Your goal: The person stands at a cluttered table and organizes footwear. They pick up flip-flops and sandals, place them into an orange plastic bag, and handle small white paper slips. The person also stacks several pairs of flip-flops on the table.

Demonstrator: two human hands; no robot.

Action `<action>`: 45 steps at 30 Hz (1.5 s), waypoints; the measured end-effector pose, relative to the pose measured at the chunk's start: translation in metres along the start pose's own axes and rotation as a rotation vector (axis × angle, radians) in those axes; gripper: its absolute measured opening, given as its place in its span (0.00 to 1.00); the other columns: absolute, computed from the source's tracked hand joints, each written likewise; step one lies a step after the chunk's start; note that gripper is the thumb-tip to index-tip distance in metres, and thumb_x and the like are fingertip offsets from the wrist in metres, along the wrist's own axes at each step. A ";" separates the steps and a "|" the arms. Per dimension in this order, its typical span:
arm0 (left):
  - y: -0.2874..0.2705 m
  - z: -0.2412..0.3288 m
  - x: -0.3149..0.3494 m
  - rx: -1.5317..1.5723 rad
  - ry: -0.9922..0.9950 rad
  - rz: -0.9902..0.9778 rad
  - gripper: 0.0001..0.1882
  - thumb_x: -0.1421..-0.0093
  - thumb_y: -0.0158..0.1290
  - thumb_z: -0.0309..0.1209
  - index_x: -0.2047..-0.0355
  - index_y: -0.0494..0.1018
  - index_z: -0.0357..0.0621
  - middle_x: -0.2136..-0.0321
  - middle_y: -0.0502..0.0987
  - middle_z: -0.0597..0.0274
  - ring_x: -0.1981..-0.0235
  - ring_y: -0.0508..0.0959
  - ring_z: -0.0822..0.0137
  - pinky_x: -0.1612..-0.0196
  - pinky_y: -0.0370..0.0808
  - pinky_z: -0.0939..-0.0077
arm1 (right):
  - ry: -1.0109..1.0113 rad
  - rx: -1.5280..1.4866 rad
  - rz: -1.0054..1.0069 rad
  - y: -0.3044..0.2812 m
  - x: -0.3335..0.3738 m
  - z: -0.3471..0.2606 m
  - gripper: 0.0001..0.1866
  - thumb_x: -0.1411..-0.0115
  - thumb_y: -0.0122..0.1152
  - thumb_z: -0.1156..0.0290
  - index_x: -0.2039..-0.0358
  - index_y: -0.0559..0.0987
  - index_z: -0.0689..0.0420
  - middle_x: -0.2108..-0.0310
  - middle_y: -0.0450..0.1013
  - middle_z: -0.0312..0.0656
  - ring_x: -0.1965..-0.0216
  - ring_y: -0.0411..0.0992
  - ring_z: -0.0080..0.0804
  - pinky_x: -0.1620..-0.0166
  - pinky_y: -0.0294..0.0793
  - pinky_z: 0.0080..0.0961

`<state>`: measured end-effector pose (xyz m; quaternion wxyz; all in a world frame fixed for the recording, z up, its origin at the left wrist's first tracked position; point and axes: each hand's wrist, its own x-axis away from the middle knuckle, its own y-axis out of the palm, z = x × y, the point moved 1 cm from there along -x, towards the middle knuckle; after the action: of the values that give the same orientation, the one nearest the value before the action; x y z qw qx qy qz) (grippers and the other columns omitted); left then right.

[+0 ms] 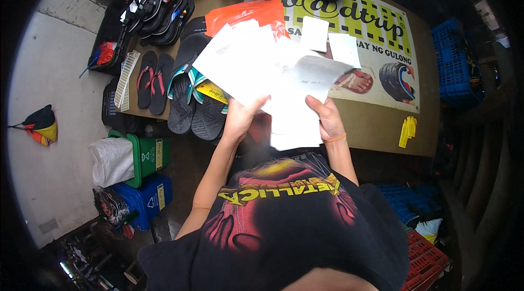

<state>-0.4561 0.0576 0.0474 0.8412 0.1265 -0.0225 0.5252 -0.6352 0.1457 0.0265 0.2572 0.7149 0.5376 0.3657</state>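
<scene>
My left hand [246, 118] grips the lower edge of some white paper sheets [236, 61], its thumb on top. Across from it, my right hand [328, 120] is closed on more white papers [297, 108], with the thumb pressed on their face and a curled upper sheet bearing faint handwriting. The two lots overlap in the middle, where glare washes out their edges. Beyond them lie an orange plastic bag [248, 13] and two small white paper pieces [315, 33]. Dark slippers with teal straps [191, 86] rest left of my left hand.
The brown table [376, 133] carries a printed yellow-and-white poster [382, 34], stacked slippers [164, 13], a red-strapped pair [154, 81] and yellow tags [407, 131]. Green [155, 152] and blue [150, 198] bins stand at left. Blue [456, 62] and red [423, 261] crates are at right.
</scene>
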 end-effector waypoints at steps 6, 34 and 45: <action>-0.003 0.001 -0.003 0.148 -0.055 0.016 0.19 0.45 0.53 0.25 0.53 0.64 0.32 0.59 0.71 0.57 0.57 0.71 0.67 0.52 0.67 0.73 | -0.014 -0.098 0.032 -0.002 0.003 -0.005 0.22 0.45 0.57 0.73 0.50 0.65 0.63 0.53 0.68 0.42 0.52 0.67 0.30 0.47 0.65 0.29; 0.000 -0.001 0.000 0.415 -0.195 -0.016 0.18 0.36 0.39 0.33 0.51 0.58 0.31 0.57 0.69 0.52 0.60 0.75 0.65 0.61 0.78 0.73 | -0.018 -0.101 0.080 -0.016 -0.003 -0.001 0.23 0.43 0.55 0.70 0.48 0.64 0.62 0.52 0.66 0.42 0.49 0.64 0.32 0.45 0.63 0.31; -0.005 -0.010 0.002 -0.067 -0.027 -0.033 0.16 0.44 0.52 0.24 0.56 0.64 0.32 0.63 0.73 0.59 0.63 0.75 0.68 0.62 0.73 0.75 | 0.032 -0.018 0.021 -0.011 0.004 0.004 0.19 0.42 0.53 0.72 0.50 0.66 0.63 0.54 0.68 0.44 0.52 0.67 0.31 0.49 0.67 0.29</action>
<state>-0.4518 0.0594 0.0375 0.8532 0.1057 -0.0493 0.5084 -0.6375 0.1526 0.0166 0.2510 0.7124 0.5307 0.3844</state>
